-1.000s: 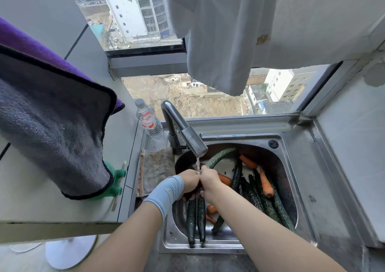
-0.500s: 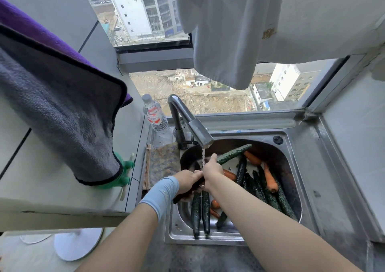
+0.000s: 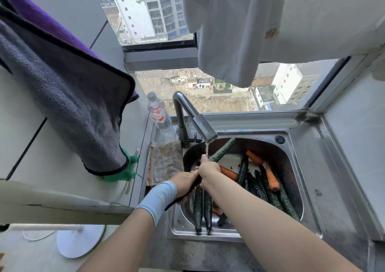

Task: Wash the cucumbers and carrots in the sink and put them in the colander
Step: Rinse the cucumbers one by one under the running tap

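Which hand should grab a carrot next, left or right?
Right, probably. The right hand sits just beside the nearest carrot, while the left hand is farther away. Both grip the cucumber now, so it must let go first.

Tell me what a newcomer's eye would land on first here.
The left hand and right hand grip a long cucumber under the running faucet, mid-frame. Dark cucumbers and orange carrots lie heaped in the right half of the sink. A big grey towel hangs at left.

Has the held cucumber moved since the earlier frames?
Yes. The held cucumber has slid toward the person; its far tip now lies nearer the faucet spout.
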`<state>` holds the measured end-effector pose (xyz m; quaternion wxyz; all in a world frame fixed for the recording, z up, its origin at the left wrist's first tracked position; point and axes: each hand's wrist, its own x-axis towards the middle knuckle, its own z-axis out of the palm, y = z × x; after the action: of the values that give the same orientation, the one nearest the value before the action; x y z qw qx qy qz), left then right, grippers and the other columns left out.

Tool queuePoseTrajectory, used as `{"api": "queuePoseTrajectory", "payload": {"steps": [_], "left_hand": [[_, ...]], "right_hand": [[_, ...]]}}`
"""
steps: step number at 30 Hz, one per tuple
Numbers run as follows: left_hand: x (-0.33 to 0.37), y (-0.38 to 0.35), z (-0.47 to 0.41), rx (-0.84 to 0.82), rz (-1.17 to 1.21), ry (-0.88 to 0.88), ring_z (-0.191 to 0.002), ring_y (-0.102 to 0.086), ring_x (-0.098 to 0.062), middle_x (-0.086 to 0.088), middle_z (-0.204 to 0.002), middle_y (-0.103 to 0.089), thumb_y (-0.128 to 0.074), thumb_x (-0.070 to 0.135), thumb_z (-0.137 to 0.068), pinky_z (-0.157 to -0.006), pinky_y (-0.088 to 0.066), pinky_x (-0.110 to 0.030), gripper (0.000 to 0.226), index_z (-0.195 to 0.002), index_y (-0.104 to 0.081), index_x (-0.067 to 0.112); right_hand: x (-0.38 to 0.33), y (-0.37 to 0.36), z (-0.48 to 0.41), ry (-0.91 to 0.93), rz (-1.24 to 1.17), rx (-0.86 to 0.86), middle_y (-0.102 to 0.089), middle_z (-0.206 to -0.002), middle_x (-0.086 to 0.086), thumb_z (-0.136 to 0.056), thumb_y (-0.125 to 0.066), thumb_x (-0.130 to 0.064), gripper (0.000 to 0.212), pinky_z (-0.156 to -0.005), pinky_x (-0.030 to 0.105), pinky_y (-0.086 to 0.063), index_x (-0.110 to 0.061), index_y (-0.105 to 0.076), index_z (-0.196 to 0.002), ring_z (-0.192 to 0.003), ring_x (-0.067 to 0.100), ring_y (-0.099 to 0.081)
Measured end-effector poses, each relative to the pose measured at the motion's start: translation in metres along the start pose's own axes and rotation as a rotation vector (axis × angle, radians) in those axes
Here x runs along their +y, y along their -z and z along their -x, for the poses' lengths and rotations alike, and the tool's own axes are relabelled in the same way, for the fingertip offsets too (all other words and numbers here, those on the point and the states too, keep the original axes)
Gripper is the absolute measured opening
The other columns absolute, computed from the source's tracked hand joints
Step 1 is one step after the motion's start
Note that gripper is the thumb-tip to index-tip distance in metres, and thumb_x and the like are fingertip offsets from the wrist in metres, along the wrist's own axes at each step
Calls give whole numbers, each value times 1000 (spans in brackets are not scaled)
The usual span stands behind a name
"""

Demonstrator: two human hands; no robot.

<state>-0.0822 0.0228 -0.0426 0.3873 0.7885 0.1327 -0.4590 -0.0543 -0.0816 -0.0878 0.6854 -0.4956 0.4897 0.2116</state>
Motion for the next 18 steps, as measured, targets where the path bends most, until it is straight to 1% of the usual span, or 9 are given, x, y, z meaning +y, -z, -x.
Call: {"api": "queuePoseTrajectory", "payload": {"steps": [3, 5, 8, 10, 12, 14, 15, 16, 18], "left_hand": [[5, -1, 4, 2, -44, -19, -35, -43, -18, -3, -55, -54, -33, 64, -96, -37, -35, -19, 61, -72, -55, 12], [6, -1, 3, -10, -20, -43, -36, -45, -17, -4, -61, -57, -34, 57, -99, -38, -37, -20, 56, -80, -56, 10], [1, -1, 0, -25, 88, -79, -43, -48, -18, -6, -70, -58, -36, 45, -103, -45, -43, -25, 43, -92, -57, 9], [-4, 1, -2, -50, 208, -78, -52, -51, -21, -11, -71, -58, -37, 37, -104, -52, -47, -29, 38, -92, -57, 7], [-9, 4, -4, -68, 308, -73, -64, -56, -25, -14, -74, -61, -39, 30, -105, -63, -50, -34, 34, -94, -60, 5], [-10, 5, -3, -63, 335, -61, -68, -59, -26, -15, -77, -65, -39, 26, -104, -69, -49, -37, 32, -98, -62, 4], [-8, 4, -1, -51, 347, -46, -64, -59, -24, -14, -76, -64, -39, 27, -104, -65, -49, -35, 32, -99, -61, 4], [-5, 1, 1, -34, 363, -27, -59, -58, -22, -12, -75, -63, -39, 28, -104, -58, -48, -31, 33, -99, -60, 4], [3, -6, 8, -17, 344, -19, -50, -53, -18, -8, -71, -60, -37, 31, -104, -46, -44, -24, 35, -93, -57, 5]], "right_hand": [[-5, 10, -6, -56, -123, 14, -68, -82, 7, -99, -31, -63, 58, -84, 48, -48, -11, -55, -100, -90, 31, -64], [-10, 13, -5, -91, -196, 17, -65, -75, 11, -98, -28, -68, 66, -78, 49, -51, -7, -53, -105, -74, 30, -64], [-13, 6, 4, 16, -289, -9, -60, -83, 11, -104, -37, -48, 48, -63, 38, -51, -3, -45, -121, -58, 25, -59], [-10, 0, 2, 88, -250, -48, -62, -91, 6, -102, -46, -25, 41, -70, 39, -48, 1, -41, -134, -64, 19, -62], [-3, -1, 5, 135, -221, -131, -66, -98, 7, -97, -55, -8, 45, -78, 42, -48, -1, -38, -139, -70, 17, -65], [0, 1, 10, 143, -194, -177, -65, -94, 9, -95, -60, -2, 25, -76, 41, -48, -5, -52, -118, -69, 15, -63], [0, 2, 12, 141, -165, -155, -63, -87, 8, -96, -60, -4, 8, -71, 38, -47, -6, -56, -103, -66, 15, -61], [-1, 4, 14, 137, -142, -131, -60, -79, 8, -97, -60, -10, 10, -65, 34, -46, -7, -57, -88, -62, 16, -57], [-6, 6, 20, 95, -106, -41, -55, -67, 7, -100, -57, -27, 36, -57, 29, -41, -7, -52, -71, -54, 17, -49]]}}
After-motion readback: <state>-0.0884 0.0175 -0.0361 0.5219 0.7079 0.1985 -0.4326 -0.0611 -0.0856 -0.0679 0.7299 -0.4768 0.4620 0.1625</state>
